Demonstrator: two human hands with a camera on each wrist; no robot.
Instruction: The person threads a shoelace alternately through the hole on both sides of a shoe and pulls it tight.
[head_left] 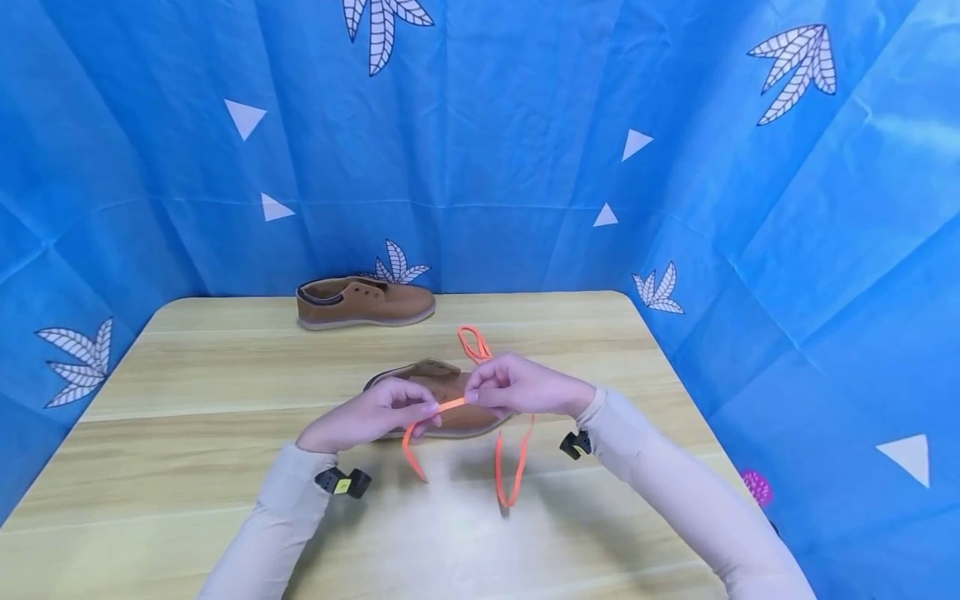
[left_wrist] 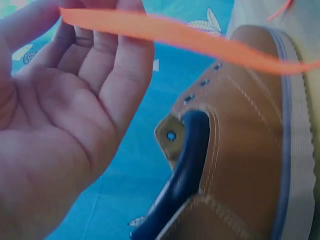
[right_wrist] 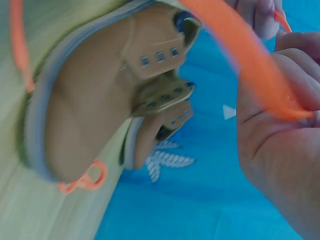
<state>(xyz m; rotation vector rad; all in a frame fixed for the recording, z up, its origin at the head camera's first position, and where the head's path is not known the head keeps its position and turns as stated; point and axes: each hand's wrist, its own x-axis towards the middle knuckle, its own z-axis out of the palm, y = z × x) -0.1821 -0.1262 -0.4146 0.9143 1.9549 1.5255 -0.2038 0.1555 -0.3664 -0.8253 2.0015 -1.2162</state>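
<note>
An orange shoelace (head_left: 452,404) runs between both hands, above a brown lace-up shoe (right_wrist: 90,100) standing on the table. My left hand (head_left: 378,412) pinches it between thumb and fingertips, and a short tail drops below. The right hand (head_left: 528,385) grips the lace a little further along. In the left wrist view, the flat lace (left_wrist: 175,35) crosses in front of the shoe's toe. Empty eyelets (left_wrist: 204,82) show on the near shoe's flap. More lace hangs in a long loop below my right hand, and a looped part lies beyond the shoe.
A second brown shoe (head_left: 397,304) stands at the table's back edge, its visible eyelets unlaced. The pale wooden table (head_left: 225,400) is bordered by a blue patterned curtain (head_left: 510,125) at the back and sides. A small dark device is strapped on each wrist.
</note>
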